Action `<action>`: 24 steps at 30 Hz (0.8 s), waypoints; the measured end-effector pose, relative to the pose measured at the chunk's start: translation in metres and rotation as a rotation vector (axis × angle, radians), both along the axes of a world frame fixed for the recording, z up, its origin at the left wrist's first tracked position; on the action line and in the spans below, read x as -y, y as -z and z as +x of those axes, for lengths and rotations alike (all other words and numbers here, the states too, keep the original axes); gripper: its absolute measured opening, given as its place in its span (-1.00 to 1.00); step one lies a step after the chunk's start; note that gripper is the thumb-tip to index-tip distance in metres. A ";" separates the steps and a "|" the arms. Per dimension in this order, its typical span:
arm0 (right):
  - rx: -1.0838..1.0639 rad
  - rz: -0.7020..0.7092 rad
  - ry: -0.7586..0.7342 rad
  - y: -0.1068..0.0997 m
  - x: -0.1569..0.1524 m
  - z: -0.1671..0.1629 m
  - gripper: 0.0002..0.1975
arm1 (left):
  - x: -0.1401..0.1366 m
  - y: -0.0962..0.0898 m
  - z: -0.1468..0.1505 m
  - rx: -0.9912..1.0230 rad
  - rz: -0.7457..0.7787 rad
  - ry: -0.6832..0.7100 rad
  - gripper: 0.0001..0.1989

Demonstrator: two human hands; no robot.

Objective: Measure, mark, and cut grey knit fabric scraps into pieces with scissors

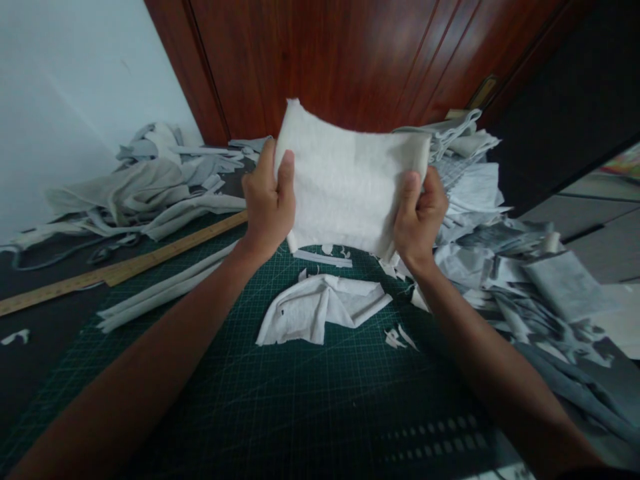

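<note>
A whitish piece of fabric (350,183) is stretched between my two hands, raised above the green cutting mat (310,400). My left hand (270,197) grips its left edge, thumb in front and fingers behind. At the opposite edge, my right hand (420,207) is closed the same way. The cloth's top and bottom edges curve inward between the hands. Below it on the mat lies a crumpled pale fabric piece (320,310) with a small dark mark. Small fabric scraps (397,338) lie to its right.
A wooden ruler (165,257) and a folded pale strip (165,287) lie on the left. Heaped fabric (145,177) rests against the wall, and more grey pieces (480,227) pile up on the right. Behind stands a reddish-brown wooden door (320,60).
</note>
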State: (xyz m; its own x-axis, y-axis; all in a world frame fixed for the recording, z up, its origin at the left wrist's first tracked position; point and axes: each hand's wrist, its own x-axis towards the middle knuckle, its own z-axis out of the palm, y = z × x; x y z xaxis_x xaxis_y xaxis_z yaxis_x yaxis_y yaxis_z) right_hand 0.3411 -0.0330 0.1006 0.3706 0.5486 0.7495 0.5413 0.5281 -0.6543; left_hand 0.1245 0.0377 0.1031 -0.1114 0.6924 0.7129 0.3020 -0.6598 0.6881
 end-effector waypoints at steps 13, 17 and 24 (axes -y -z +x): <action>-0.169 -0.393 -0.176 0.092 -0.049 0.021 -0.76 | -0.046 0.082 0.002 -0.101 -0.358 0.199 -0.78; -0.152 -0.399 -0.222 0.103 -0.054 0.025 -0.77 | -0.056 0.106 0.004 -0.105 -0.367 0.218 -0.73; -0.096 -0.330 -0.099 0.107 -0.055 0.028 -0.61 | -0.065 0.112 0.002 -0.128 -0.309 0.206 -0.52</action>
